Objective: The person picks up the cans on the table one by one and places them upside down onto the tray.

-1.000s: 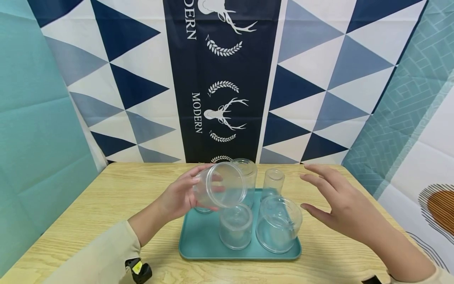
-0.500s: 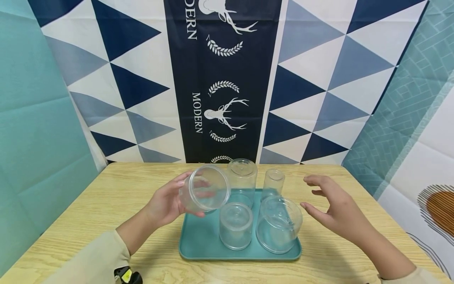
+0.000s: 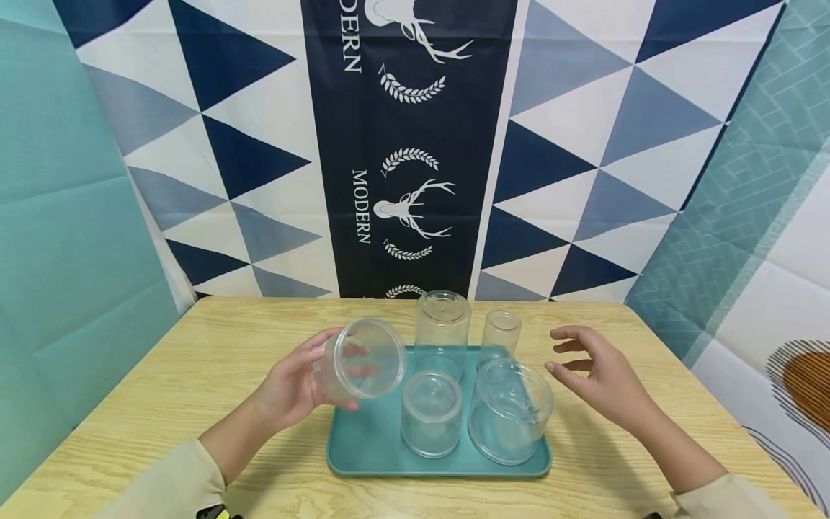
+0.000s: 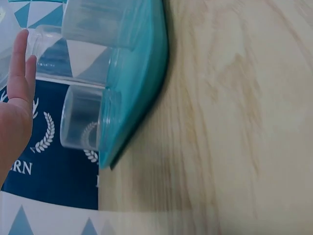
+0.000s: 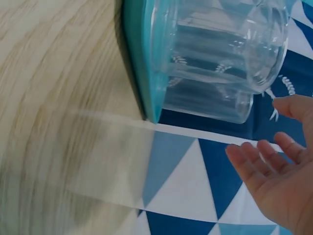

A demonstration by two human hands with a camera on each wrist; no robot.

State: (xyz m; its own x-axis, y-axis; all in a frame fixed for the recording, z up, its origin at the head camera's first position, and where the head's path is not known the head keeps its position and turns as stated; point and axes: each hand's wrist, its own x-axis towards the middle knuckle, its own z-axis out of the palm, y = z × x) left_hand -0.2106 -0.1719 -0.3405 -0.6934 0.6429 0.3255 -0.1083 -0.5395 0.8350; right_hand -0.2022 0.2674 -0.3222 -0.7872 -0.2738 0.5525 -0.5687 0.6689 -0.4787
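My left hand grips a clear plastic jar from its left side, above the left part of a teal tray. The jar is tilted, its round mouth facing right and toward me. On the tray stand clear containers: a tall one, a slim one, a wide one and a short one. Another small container shows at the tray's edge in the left wrist view; the held jar hides it from the head view. My right hand hovers right of the tray, fingers loosely bent, holding nothing.
A light wood-grain table surrounds the tray. Behind it hangs a patterned cloth with triangles and deer heads. Teal cloth closes off the left side, and another patterned cloth the right.
My left hand has drawn the jar left and lower, away from the tall container. My right hand has shifted slightly down, its fingers more bent. The containers on the tray stay put.
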